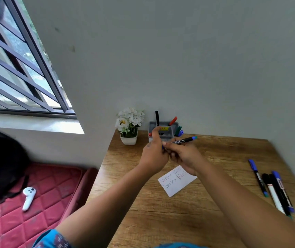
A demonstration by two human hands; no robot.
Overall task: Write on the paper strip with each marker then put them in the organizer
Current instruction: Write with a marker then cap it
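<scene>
Both hands meet above the wooden table (143, 208), in front of the grey organizer (168, 130). My right hand (184, 154) grips a black marker with a blue end (186, 140), its barrel pointing right. My left hand (154, 156) pinches the marker's near end, where a bit of blue shows between the fingers; its thumb sticks up in front of the organizer. The white paper strip (174, 183) lies below the hands with red handwriting on it. The organizer holds a black, a red, a green and a blue marker.
Several loose markers (275, 188) lie at the table's right side. A white pot of white flowers (129, 126) stands left of the organizer by the wall. Left of the table are a red mattress (50, 192), a white controller (28, 197) and a black bag (2, 158).
</scene>
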